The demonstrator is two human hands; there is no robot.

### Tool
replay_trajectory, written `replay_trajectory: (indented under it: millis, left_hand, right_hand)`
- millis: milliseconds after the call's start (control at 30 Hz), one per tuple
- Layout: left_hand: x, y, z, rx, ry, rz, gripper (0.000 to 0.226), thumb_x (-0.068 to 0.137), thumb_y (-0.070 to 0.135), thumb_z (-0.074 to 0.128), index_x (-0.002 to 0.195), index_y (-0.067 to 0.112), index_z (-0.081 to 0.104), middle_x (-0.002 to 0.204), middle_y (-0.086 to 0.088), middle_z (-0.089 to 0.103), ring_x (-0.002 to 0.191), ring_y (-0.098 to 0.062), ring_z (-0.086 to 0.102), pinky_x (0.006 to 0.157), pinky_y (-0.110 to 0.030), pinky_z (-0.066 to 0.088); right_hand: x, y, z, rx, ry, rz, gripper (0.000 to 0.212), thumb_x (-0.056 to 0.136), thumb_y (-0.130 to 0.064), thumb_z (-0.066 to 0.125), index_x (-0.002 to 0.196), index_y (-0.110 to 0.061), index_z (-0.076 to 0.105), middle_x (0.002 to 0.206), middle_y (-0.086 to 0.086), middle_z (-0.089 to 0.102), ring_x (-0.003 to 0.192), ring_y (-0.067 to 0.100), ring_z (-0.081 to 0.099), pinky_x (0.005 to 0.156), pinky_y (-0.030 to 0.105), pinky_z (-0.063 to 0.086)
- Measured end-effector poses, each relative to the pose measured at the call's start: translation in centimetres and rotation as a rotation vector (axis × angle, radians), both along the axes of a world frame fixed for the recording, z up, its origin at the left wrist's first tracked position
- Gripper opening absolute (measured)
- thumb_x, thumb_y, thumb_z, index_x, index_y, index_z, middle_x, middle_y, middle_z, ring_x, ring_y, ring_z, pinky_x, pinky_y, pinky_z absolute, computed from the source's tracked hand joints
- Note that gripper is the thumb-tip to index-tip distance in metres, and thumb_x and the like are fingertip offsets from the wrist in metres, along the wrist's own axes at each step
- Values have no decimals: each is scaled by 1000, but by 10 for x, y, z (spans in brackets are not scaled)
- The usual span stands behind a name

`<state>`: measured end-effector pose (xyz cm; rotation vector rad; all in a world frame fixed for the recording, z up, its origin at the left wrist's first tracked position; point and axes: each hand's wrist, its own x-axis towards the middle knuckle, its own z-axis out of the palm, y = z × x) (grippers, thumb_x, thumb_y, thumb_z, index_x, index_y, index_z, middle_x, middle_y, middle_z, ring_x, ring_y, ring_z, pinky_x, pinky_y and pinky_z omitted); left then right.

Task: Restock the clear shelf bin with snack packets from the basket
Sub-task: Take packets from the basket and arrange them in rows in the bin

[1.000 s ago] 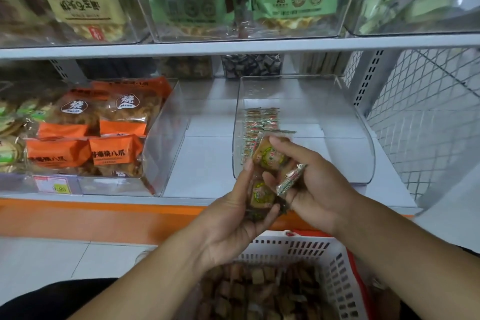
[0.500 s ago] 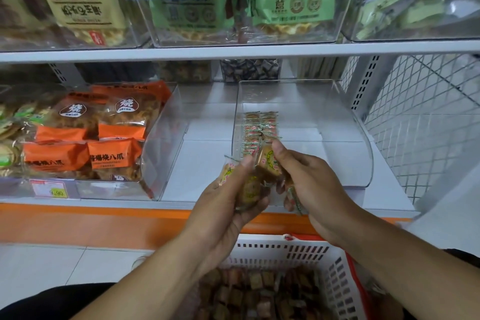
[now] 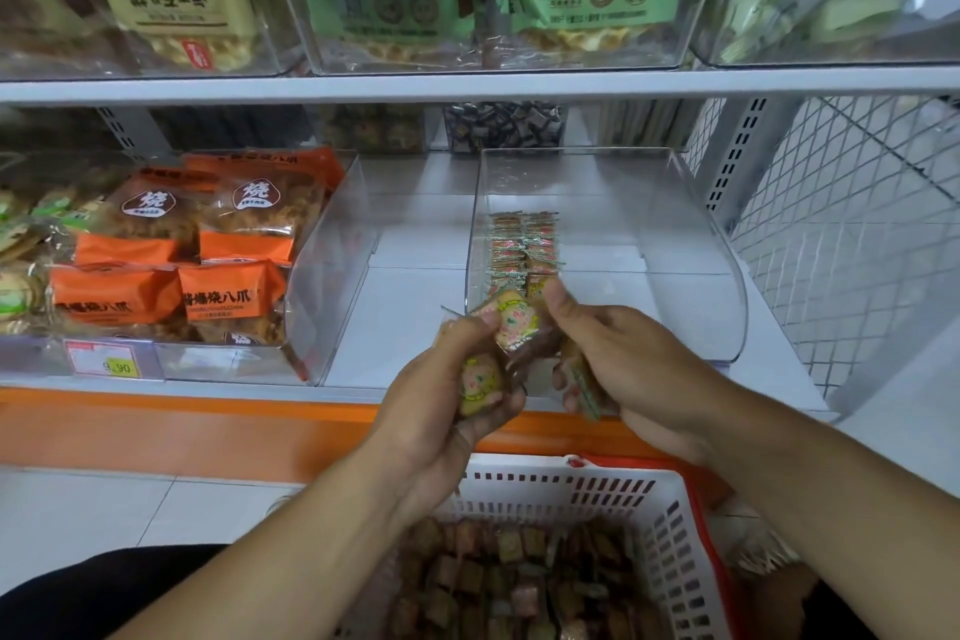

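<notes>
My left hand (image 3: 441,395) grips several small snack packets (image 3: 506,327) with yellow and green print, held just in front of the shelf edge. My right hand (image 3: 623,364) pinches the top of that bunch with thumb and forefinger, and holds another packet (image 3: 584,387) curled in its lower fingers. Behind both hands stands the clear shelf bin (image 3: 675,244), with two short rows of the same packets (image 3: 522,244) stacked at its left side. Below, the white basket (image 3: 670,525) holds many brown packets (image 3: 498,582).
A second clear bin (image 3: 332,255) with orange snack bags (image 3: 228,296) stands to the left on the same shelf. Above, an upper shelf (image 3: 467,83) carries bins of green and beige bags. A wire mesh panel (image 3: 852,224) closes the right side.
Both hands have stayed together in front of the bin. The left hand's packets have turned and spread, and the right hand has shifted its pinch to the top of the bunch.
</notes>
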<state>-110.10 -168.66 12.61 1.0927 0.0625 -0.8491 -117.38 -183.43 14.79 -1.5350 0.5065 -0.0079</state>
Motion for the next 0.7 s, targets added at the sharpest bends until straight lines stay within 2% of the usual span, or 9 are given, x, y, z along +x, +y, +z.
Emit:
replay_trajectory:
  millis: [67, 133, 200, 233, 267, 367, 500, 600, 700]
  left_hand:
    - [3, 1, 1, -25, 20, 25, 45, 59, 38, 83, 99, 17, 80, 97, -11, 79, 69, -16, 73, 53, -26, 58]
    - [5, 2, 1, -35, 15, 45, 52, 57, 38, 84, 104, 16, 76, 97, -11, 79, 69, -17, 74, 51, -26, 57]
    - [6, 2, 1, -19, -7, 51, 49, 57, 38, 84, 100, 15, 77, 98, -13, 79, 70, -18, 74, 52, -26, 58]
    - [6, 2, 0, -8, -17, 48, 46, 59, 37, 84, 98, 13, 78, 98, -14, 79, 70, -18, 75, 53, -26, 58]
    - [6, 2, 0, 2, -24, 44, 42, 61, 37, 83, 95, 13, 79, 98, -15, 79, 70, -19, 75, 53, -26, 58]
    - [6, 2, -2, 21, -46, 32, 36, 59, 39, 84, 86, 16, 83, 99, -16, 79, 72, -20, 76, 55, -26, 59]
    - [7, 1, 0, 26, -63, 21, 44, 55, 40, 86, 90, 14, 82, 101, -15, 79, 75, -19, 76, 58, -26, 59]
    - [5, 0, 1, 23, -95, 5, 48, 57, 42, 87, 97, 15, 82, 103, -13, 79, 81, -18, 77, 60, -26, 59]
    - [2, 0, 2, -15, -116, -17, 44, 66, 41, 85, 103, 18, 82, 105, -13, 78, 85, -16, 76, 63, -26, 59]
  right_hand:
    - [3, -9, 3, 172, 27, -222, 50, 85, -61, 61, 96, -15, 79, 72, 3, 68, 62, 14, 63, 64, 29, 55]
    - [6, -19, 5, 477, -18, -444, 47, 92, -47, 64, 106, -3, 71, 91, 11, 63, 75, 22, 62, 72, 36, 59]
    - [5, -22, 11, 775, -65, -460, 30, 97, -28, 64, 109, 0, 62, 100, 19, 60, 83, 29, 63, 77, 43, 62]
    - [3, -23, 13, 836, -79, -405, 19, 96, -16, 61, 108, -1, 61, 99, 21, 61, 84, 31, 65, 79, 44, 63]
    - [2, -22, 14, 833, -97, -341, 16, 93, -4, 57, 107, -1, 61, 98, 22, 64, 84, 31, 67, 80, 43, 63]
    - [0, -19, 10, 612, -167, -207, 32, 89, 13, 53, 113, -4, 66, 102, 21, 74, 87, 27, 75, 83, 39, 63]
    - [-3, -19, 4, 332, -151, -158, 39, 73, -11, 75, 112, -17, 75, 110, 8, 76, 96, 18, 74, 82, 33, 59]
    - [-5, -18, -1, 190, -92, -133, 38, 69, -27, 80, 107, -21, 77, 104, 1, 78, 92, 12, 73, 74, 29, 53]
    - [-8, -11, -6, 106, -49, -94, 30, 70, -42, 80, 94, -25, 77, 98, -2, 78, 91, 12, 73, 73, 30, 54]
